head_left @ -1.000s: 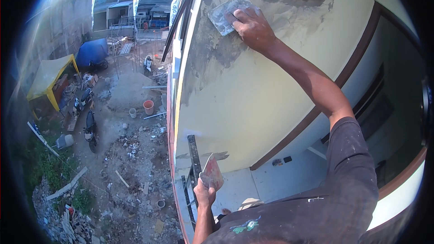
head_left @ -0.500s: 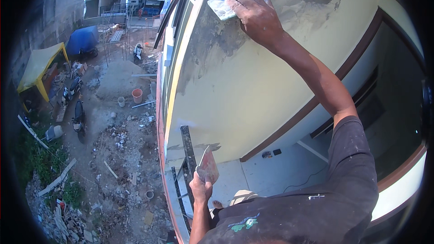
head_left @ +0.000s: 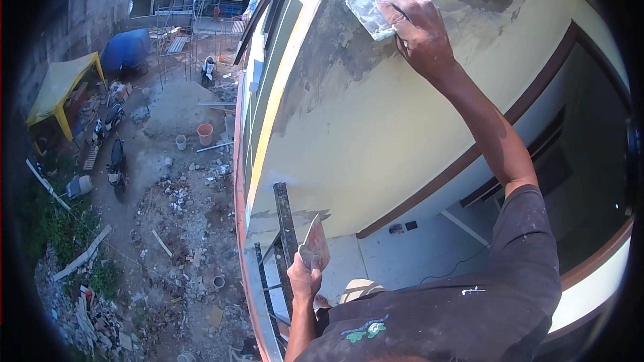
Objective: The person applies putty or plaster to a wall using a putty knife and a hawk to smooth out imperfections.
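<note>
I have my right grip closed on a pale, smeared flat plate over rough grey plaster, near the upper left edge of the cream wall; whether it touches, I cannot tell. My left grip pinches a stained, tapered reddish plate near a black metal bar. A small green-and-white print marks the dark shirt. Pale floor adjoins the wall's lower edge.
</note>
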A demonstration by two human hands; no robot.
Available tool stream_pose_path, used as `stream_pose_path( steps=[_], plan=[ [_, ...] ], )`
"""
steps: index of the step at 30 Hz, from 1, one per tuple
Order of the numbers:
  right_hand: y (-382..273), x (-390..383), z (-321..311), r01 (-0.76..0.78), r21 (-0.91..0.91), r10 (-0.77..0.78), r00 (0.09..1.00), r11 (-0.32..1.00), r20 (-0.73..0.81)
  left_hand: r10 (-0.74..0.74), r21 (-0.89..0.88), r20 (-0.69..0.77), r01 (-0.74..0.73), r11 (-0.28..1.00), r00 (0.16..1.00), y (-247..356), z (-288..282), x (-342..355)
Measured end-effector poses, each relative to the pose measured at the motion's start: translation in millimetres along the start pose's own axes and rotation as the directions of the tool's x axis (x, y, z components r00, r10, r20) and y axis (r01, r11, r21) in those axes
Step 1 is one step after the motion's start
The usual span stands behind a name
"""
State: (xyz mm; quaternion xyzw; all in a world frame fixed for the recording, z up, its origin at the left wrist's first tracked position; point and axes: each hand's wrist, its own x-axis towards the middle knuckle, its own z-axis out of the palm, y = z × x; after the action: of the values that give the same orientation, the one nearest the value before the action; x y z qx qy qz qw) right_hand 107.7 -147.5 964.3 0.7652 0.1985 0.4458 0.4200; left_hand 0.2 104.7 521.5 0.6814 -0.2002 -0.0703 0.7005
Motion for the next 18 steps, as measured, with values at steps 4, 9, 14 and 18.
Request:
stream_pose_path(
  steps=[4, 9, 14, 18],
  plan=[
    [37, 73, -19, -0.13, -0.028, 0.122, 0.973, 0.991, -0.198, 0.016, -0.025, 0.019, -0.016, 1.0, 1.0, -1, 0, 2],
    [-10, 51, 22, -0.226, -0.097, 0.228, 0.974, 0.969, 0.004, -0.045, -0.023, -0.002, 0.045, 0.999, 0.999, -3, 2, 2],
    [-43, 7, 19, -0.09, -0.113, 0.096, 0.994, 0.99, 0.051, 0.008, -0.062, -0.028, -0.01, 0.998, 1.0, -3, 3, 1],
    [-17, 20, 32, 0.064, -0.061, -0.07, 0.993, 0.996, -0.092, 0.016, -0.059, 0.004, -0.016, 0.998, 1.0, -2, 3, 2]
  ],
)
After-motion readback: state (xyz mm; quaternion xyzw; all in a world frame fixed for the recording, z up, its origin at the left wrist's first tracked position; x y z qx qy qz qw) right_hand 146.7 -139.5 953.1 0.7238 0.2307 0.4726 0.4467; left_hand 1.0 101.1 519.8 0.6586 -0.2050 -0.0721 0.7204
